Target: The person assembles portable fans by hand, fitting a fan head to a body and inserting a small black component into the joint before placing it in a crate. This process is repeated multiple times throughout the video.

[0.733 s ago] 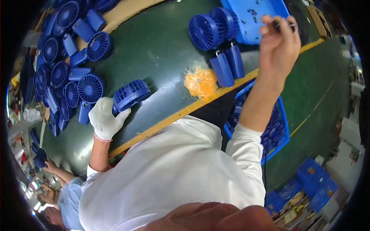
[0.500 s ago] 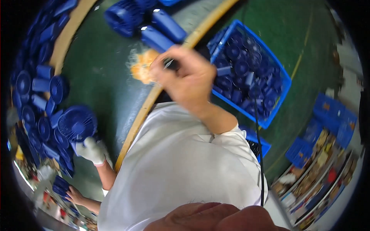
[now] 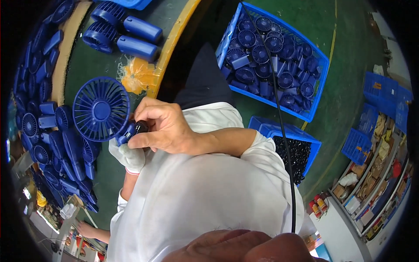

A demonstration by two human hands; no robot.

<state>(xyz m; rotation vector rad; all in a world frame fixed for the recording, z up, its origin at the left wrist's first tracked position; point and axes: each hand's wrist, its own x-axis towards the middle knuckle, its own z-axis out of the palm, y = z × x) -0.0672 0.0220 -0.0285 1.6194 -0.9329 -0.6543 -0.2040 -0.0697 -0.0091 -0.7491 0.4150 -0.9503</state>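
A blue handheld fan (image 3: 101, 110) is held up at the left, its round grille facing up. My left hand (image 3: 131, 158), in a white glove, is closed around its handle, which is mostly hidden. My bare right hand (image 3: 163, 126) pinches a small black part (image 3: 141, 127) against the fan's neck, just below the grille. The fingers cover much of that part, so its exact kind cannot be told.
Two blue fans (image 3: 137, 48) lie by a yellow-orange patch (image 3: 139, 76) near the bench's yellow edge (image 3: 174, 32). Many fans pile up at the left (image 3: 41, 153). Right: a crate of fans (image 3: 321, 94), a bin of black parts (image 3: 310, 153), a hanging cable (image 3: 286, 148). Another person's hand (image 3: 87, 230) is lower left.
My right hand has come down and left with the black part, reaching the fan. My left hand has brought the fan up and to the right, closer to my body.
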